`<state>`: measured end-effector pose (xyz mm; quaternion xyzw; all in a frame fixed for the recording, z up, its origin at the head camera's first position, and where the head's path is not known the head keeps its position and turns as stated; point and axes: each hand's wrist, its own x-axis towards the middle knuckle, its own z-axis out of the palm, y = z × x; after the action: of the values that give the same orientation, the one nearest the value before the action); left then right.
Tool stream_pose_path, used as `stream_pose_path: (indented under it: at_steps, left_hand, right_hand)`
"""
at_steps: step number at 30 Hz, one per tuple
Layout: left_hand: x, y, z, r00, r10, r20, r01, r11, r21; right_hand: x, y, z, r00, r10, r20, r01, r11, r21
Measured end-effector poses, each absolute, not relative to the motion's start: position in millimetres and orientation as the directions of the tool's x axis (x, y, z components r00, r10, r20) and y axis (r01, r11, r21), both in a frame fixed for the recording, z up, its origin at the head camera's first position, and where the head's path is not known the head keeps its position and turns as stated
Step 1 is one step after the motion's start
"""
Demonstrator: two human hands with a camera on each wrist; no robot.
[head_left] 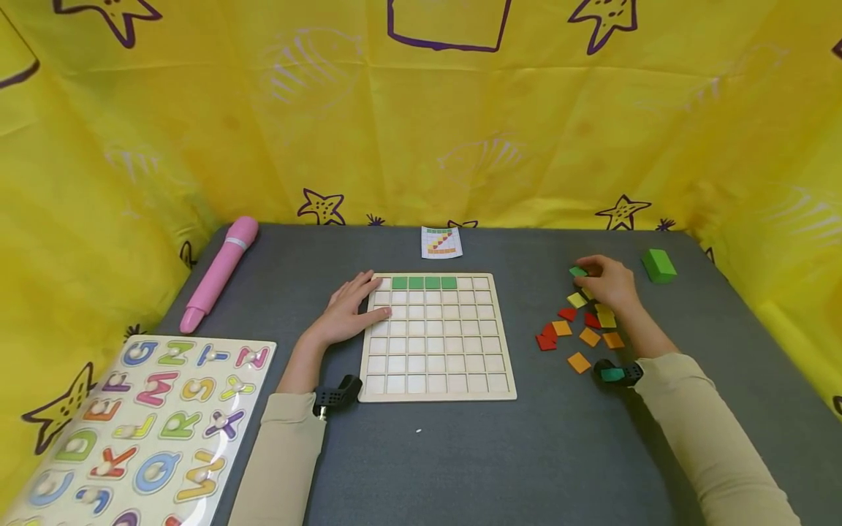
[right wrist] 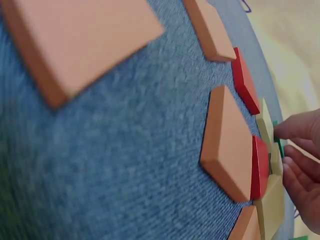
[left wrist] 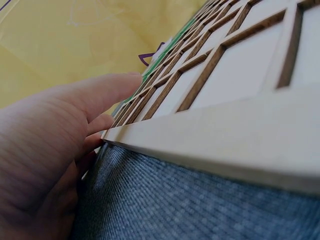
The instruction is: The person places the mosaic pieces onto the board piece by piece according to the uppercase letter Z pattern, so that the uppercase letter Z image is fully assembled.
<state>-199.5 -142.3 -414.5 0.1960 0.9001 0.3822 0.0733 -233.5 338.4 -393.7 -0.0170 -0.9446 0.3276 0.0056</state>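
A wooden grid board [head_left: 434, 398] with white cells lies mid-table. Several green square tiles [head_left: 424, 283] fill part of its top row. My left hand [head_left: 345, 314] rests on the board's left edge, fingers extended toward the upper corner and thumb along the frame. On the right, my right hand [head_left: 608, 281] pinches a green tile [head_left: 577, 271] between thumb and fingertips at the far end of the loose tiles. Close to that hand are yellow tiles [head_left: 577, 300], red tiles [head_left: 546, 342] and orange tiles [head_left: 579, 362]. Part of the pile is hidden under the hand.
Behind the board is a small pattern card [head_left: 441, 243] showing green, red, yellow and orange squares. A green block [head_left: 658, 266] stands at the far right. To the left lie a pink toy microphone [head_left: 220, 277] and an alphabet puzzle board [head_left: 266, 351]. Yellow cloth [head_left: 421, 131] surrounds the table.
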Motion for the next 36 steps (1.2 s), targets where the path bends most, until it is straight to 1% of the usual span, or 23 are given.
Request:
stream_pose_path:
  at_steps: [8, 18, 26, 33, 36]
  left_hand:
    - [-199.2, -143.0, -414.2, -0.912, 0.41, 0.017, 0.297, 0.63, 0.717]
    - [-199.5, -142.5, -414.5, -0.912, 0.41, 0.006, 0.288, 0.631, 0.72]
    - [-200.5, -142.9, -415.0, -0.911, 0.412, 0.007, 0.293, 0.636, 0.714]
    - [-200.2, -142.4, -414.5, -0.915, 0.404, -0.001, 0.282, 0.64, 0.714]
    - [-200.6, -142.2, -415.1, -0.914, 0.405, -0.002, 0.281, 0.64, 0.715]
  right_hand:
    - [-231.4, 328.2, -391.1, -1.0, 0.017, -0.002, 0.014, 0.774, -0.633]
    - [-231.5, 306.7, -390.4, -0.998, -0.033, 0.06, -0.063, 0.778, -0.625]
    - [-236.2, 276.5, -389.6, -0.998, -0.042, 0.042, -0.059, 0.727, -0.684]
    - [-237.7, 235.9, -388.7, -0.99, -0.139, 0.03, -0.112, 0.627, -0.771]
    - [-237.4, 219.9, -389.6, -0.98, -0.196, 0.039, -0.153, 0.611, -0.776]
